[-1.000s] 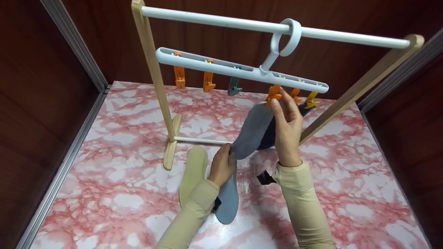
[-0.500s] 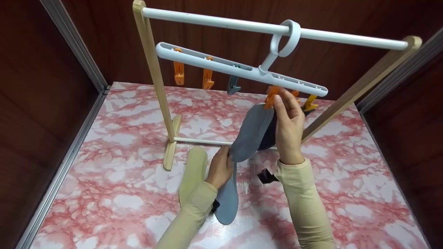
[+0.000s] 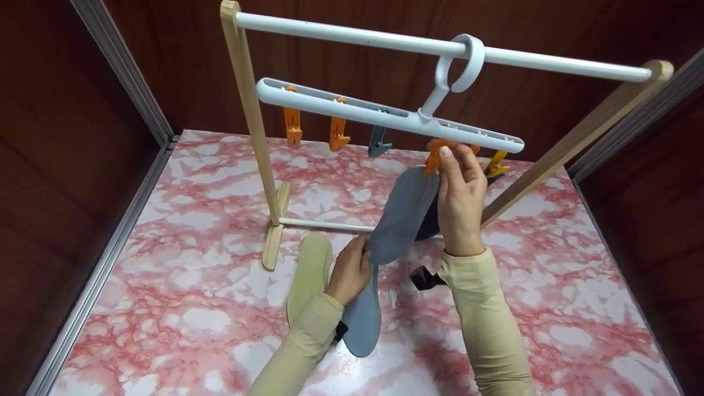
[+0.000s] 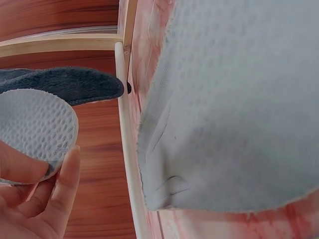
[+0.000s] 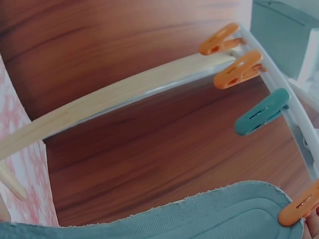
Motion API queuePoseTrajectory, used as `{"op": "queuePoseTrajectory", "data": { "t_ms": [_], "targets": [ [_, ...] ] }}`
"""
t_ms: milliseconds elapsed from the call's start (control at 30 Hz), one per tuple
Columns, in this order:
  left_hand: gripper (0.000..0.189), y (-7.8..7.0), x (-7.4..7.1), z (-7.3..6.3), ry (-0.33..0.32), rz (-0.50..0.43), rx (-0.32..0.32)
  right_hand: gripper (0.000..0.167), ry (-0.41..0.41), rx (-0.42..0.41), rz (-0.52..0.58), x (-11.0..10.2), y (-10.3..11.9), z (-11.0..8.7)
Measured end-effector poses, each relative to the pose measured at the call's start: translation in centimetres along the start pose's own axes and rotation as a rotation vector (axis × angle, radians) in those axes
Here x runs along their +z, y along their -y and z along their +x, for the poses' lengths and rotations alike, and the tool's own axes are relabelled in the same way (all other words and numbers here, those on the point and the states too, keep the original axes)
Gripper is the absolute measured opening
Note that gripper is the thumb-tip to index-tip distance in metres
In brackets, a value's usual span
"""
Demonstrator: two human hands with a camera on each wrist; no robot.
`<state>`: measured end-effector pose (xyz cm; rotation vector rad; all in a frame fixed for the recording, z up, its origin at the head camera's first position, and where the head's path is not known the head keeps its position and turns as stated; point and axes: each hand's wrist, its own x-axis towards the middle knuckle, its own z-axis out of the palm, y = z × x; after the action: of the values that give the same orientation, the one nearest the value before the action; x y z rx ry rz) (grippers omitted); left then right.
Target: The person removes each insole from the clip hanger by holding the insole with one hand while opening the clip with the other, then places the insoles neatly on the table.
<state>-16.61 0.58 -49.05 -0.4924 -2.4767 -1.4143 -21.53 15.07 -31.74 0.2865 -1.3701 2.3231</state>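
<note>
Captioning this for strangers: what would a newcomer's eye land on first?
Probably the bright clips lined up under the white hanger, high in the head view. Below, the right hand pinches one at the top of a gray insole, whose lower end the left hand holds.

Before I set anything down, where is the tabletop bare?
Free: the marbled tabletop left of the wooden rack foot and right of the right sleeve. Crowded: the middle, with a yellowish insole, a blue-grey insole and the left hand holding the raised insole.

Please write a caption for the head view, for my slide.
Left hand holds the lower end of a gray insole while the right hand pinches an orange clip at its top.
</note>
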Motion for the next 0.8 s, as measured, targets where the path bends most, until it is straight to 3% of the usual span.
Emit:
{"op": "queuePoseTrajectory", "data": {
  "t_ms": [267,500,800],
  "targets": [
    [0.006,-0.1,-0.2,-0.3,0.014,-0.010,0.009,0.015,0.018,0.000,-0.016,-0.1,-0.1,0.4],
    [0.006,0.2,-0.5,-1.6,0.012,0.012,0.024,0.015,0.004,0.019,0.017,-0.1,0.0,0.5],
    [0.004,0.5,-1.4,-3.1,0.012,0.007,-0.016,0.017,0.038,0.045,0.060,-0.1,-0.4,0.6]
  ]
}}
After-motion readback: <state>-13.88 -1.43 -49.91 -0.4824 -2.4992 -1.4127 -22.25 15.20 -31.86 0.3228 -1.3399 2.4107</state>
